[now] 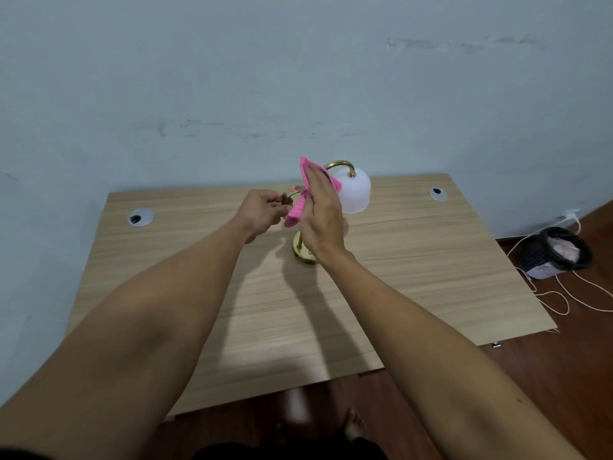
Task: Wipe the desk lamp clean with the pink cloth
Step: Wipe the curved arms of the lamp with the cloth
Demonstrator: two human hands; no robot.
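Pale blue wall (232, 78) behind, scuffed with grey marks. Dark wood floor (547, 376) below. Light wooden desk (414, 277) pushed against the wall, with two round silver cable holes (141, 217). Black basket (557, 252) on the floor to the right, white cords (560, 300) looping beside it. Gold desk lamp (303, 250) standing mid-desk, curved neck, white shade (355, 194). Right hand (323, 217) flat, fingers pressed together, pushing the pink cloth (298, 207) against the lamp's stem. Left hand (265, 212) pinching a thin gold side arm, just beside the cloth. No readable writing anywhere.
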